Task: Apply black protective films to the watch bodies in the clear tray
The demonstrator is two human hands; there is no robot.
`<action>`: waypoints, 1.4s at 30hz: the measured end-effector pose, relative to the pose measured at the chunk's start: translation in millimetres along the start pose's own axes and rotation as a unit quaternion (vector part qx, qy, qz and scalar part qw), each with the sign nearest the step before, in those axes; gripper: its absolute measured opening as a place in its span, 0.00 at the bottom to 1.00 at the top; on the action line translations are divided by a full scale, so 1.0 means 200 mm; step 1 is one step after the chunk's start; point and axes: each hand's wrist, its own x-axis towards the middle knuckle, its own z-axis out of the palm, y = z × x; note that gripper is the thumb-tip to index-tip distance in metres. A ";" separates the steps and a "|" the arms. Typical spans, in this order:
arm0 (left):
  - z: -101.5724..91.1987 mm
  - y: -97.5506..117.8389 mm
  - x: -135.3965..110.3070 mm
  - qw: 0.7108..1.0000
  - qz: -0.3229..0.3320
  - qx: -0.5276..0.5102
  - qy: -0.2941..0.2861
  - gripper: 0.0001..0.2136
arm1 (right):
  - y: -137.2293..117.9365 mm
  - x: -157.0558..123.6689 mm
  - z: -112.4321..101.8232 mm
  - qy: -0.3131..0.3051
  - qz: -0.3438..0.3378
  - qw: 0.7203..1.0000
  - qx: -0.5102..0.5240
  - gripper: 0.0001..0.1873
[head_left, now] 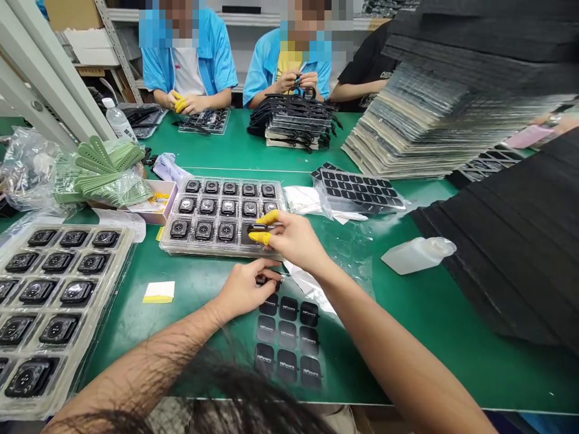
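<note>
My right hand (296, 240), with yellow finger cots on thumb and forefinger, pinches a black smartwatch body (259, 228) edge-on. It is over the front right pocket of a clear plastic tray (203, 247), whose other pockets hold several watch bodies (204, 230). Just in front of the tray is my left hand (248, 286), its fingers curled over a small dark piece they mostly hide. Below that hand lies a clear sheet of black rounded-square stickers (287, 334), printed with white lettering.
A second tray of watch bodies (56, 262) lies at left. Green straps (106, 169) and a small box (169, 202) are behind it. A translucent bottle (418, 254) lies at right, near tall tray stacks (407, 120). Two people in blue (190, 60) work across the green table (190, 337).
</note>
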 end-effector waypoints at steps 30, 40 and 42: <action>-0.01 0.07 0.01 0.997 -0.072 0.001 0.033 0.23 | 0.51 -0.28 -0.46 0.230 0.075 0.965 -0.100 0.17; -0.03 0.08 0.01 0.997 -0.071 -0.005 -0.025 0.25 | 0.48 -0.31 -0.39 -0.021 -0.118 0.964 -0.238 0.06; -0.03 0.07 0.01 0.997 -0.079 -0.010 -0.019 0.25 | 0.46 -0.33 -0.40 0.081 -0.114 0.968 -0.206 0.03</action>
